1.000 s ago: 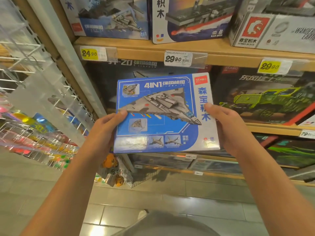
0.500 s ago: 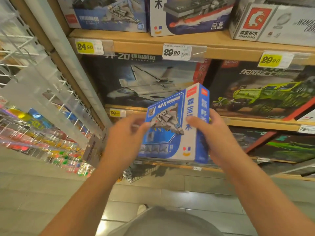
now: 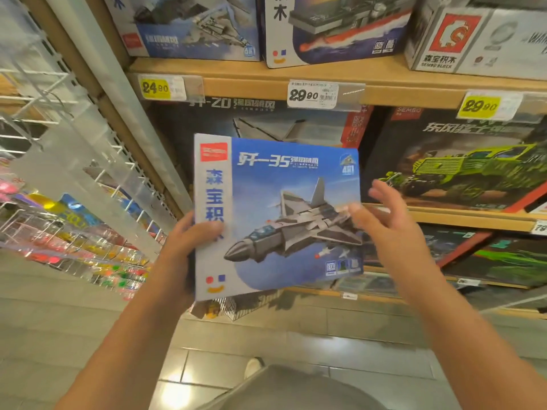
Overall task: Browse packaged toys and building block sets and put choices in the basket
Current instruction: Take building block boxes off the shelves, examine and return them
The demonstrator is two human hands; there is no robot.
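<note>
A blue building-block box [image 3: 281, 208] with a grey fighter jet on its front is held upright before the shelves. My left hand [image 3: 189, 247] grips its left edge, thumb across the white side strip. My right hand [image 3: 387, 220] is at the box's right edge with fingers spread and blurred; whether it touches the box I cannot tell. No basket shows in the head view.
Wooden shelves [image 3: 325, 81] carry large boxed sets: a dark jet box [image 3: 266, 119] behind, a green truck box [image 3: 461, 164] to the right, more above. Price tags [image 3: 312, 94] line the shelf edge. A wire rack [image 3: 74, 202] of small toys hangs at left. Tiled floor below.
The box has been turned over from its back, through its side, to its front face. My right hand let go of the right edge and opened; my left hand keeps its grip.
</note>
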